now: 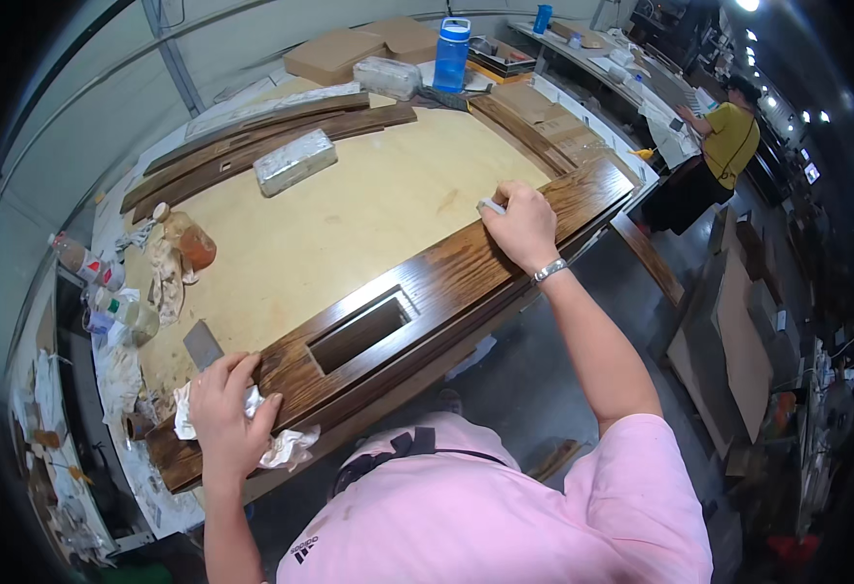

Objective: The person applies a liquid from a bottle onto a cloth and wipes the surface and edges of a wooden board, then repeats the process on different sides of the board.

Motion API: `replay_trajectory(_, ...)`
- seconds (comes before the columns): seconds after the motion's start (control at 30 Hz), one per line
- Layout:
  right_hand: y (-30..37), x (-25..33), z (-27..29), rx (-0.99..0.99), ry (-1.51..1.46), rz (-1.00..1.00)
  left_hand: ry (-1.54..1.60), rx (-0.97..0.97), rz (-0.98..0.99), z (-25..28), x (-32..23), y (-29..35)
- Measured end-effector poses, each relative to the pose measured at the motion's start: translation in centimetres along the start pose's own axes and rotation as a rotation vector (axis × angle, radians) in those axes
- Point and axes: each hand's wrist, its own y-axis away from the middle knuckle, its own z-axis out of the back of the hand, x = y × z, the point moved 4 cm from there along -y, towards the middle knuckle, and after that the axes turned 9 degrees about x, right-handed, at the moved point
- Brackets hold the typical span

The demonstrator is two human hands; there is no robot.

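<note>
A long, glossy dark-brown wooden board (456, 275) with a rectangular cutout lies along the near edge of the table. My left hand (227, 414) is closed around a crumpled white rag (290, 448) on the board's left end. Parts of the cloth stick out on both sides of the fingers. Past the cutout, my right hand (524, 229) rests on the board's far edge, pinching a small pale-grey piece (491, 205). Most of that piece is hidden under the fingers. A flat grey pad (203, 346) lies just beyond my left hand.
A wrapped block (295, 163), more dark wood strips (271, 146) and a blue water bottle (452, 56) sit toward the back of the table (349, 229). Bottles with liquid (188, 238) and rags stand at left. A person in yellow (728, 146) works at another bench.
</note>
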Motion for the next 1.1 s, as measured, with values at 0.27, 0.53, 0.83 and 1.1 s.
replay_trajectory(0.27,-3.5,-6.6,2.7,-0.099,0.014,-0.025,-0.041,-0.072,-0.044,-0.7,-1.3,-0.7)
replay_trajectory(0.53,-4.6,-9.8,3.8,0.227,-1.370,-0.120,-0.026,-0.105,-0.022,-0.5,-1.1,-0.6)
replay_trajectory(0.83,-5.3,-13.5,2.5,0.167,-1.300,-0.120,0.109,-0.562,0.146,2.0,3.3,2.3)
replay_trajectory(1.1,0.0,-5.9,2.1,0.375,-1.390,-0.002,0.197,-1.076,0.749,4.4,19.5,21.3)
